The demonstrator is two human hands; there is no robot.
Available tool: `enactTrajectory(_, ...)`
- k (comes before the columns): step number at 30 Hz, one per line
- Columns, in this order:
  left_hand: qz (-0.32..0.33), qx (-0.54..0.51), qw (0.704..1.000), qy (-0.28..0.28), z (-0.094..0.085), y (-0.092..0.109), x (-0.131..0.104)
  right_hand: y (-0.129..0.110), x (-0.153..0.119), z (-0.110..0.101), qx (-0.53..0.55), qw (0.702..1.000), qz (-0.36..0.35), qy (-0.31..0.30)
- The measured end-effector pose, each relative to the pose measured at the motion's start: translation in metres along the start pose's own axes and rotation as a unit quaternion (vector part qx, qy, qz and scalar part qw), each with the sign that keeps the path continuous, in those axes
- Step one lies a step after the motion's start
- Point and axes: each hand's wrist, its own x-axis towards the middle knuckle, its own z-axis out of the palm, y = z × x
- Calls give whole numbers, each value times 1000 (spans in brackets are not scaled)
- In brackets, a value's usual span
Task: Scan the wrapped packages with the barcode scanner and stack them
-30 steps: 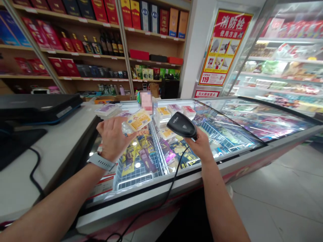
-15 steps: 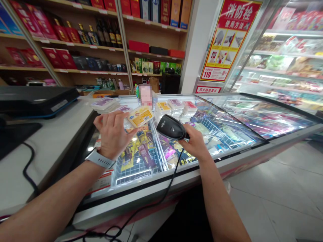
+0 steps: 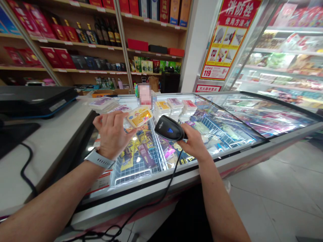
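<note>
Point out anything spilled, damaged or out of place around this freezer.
The black scanner cable drapes past the front of the chest freezer and bunches into untidy, tangled-looking loops below. Nothing visible looks spilled or damaged.

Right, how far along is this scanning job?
Lifted: the yellow-labelled clear plastic box, in the left hand. Underway: the black handheld scanner in the right hand faces it, blue light lit. Left, probably: setting it down. Whether the stacked clear boxes are scanned doesn't show.
</note>
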Motion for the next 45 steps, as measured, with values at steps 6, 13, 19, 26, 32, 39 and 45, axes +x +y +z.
enactTrajectory(6,-15,12,1000,-8,-2,1,1,0,-1,0,-4,1000,3,9)
enactTrajectory(13,-136,17,991,-1,-5,-27,15,-1,-2,-3,10,998,9,68)
enactTrajectory(19,-201,47,977,-59,-1,-50,24,5,-6,-6,10,989,44,143)
enactTrajectory(26,-173,84,979,-62,-20,-32,22,15,-11,-8,23,971,105,212)
enactTrajectory(32,-84,75,942,-317,-18,-23,14,26,-14,-8,37,947,144,284)
enactTrajectory(39,-47,52,901,-429,22,-33,27,33,-16,-10,74,929,157,327)
enactTrajectory(45,-34,31,902,-428,38,-30,39,33,-16,-13,63,922,157,348)
